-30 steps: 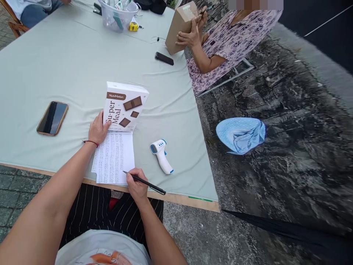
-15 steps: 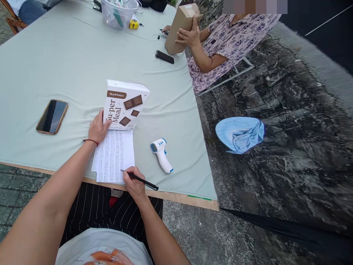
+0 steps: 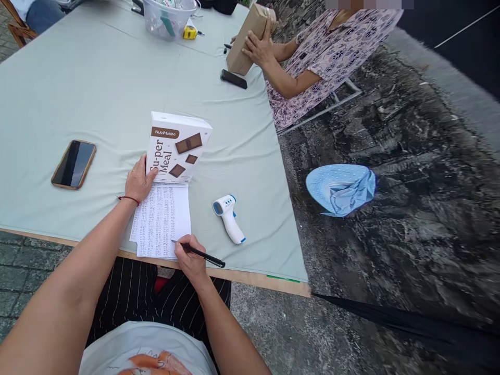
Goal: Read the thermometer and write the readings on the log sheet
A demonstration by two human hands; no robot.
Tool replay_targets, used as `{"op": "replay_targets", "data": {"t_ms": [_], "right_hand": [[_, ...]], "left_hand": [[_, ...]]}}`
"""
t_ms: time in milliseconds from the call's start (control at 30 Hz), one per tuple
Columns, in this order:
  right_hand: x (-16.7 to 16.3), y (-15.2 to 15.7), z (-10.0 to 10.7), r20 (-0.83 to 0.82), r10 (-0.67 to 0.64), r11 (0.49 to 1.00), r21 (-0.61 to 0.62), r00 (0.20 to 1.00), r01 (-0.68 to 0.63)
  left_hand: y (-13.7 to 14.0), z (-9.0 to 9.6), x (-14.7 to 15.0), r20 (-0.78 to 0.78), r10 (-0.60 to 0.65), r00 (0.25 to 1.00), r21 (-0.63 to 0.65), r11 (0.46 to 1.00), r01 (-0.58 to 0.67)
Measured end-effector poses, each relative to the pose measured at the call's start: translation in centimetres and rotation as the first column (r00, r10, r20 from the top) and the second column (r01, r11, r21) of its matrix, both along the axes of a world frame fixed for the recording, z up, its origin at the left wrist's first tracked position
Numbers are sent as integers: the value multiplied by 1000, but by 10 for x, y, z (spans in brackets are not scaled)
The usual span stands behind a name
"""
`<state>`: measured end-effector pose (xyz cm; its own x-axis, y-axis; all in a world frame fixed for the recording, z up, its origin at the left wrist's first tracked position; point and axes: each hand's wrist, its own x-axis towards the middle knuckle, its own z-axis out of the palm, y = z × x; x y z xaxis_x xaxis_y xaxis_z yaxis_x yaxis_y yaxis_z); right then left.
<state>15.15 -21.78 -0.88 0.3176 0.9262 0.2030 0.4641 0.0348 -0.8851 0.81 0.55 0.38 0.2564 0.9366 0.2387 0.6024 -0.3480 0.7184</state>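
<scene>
My left hand grips the lower left side of a white box printed with brown bars and "Su-per Meal", its thumb across the front face. The box stands tilted at the top of a sheet of paper covered in columns of small marks. In my right hand a black pen is pinched, its tip at the lower right part of the sheet. A white and blue infrared thermometer lies to the right of the paper.
A phone lies at the left on the cloth-covered table. Toward the back are a clear plastic tub, a yellow tape measure and a black case. Another person holds a cardboard box. A blue hat lies on the ground.
The other person's cardboard box has shifted slightly left and tilted more. My hands, the white box and the pen look nearly unmoved.
</scene>
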Motion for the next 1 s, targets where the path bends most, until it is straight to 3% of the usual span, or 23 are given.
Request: {"op": "replay_targets", "data": {"t_ms": [1000], "right_hand": [[0, 1, 0, -18, -54, 998, -16, 998, 54]], "left_hand": [[3, -5, 0, -7, 11, 1000, 20, 1000, -11]]}}
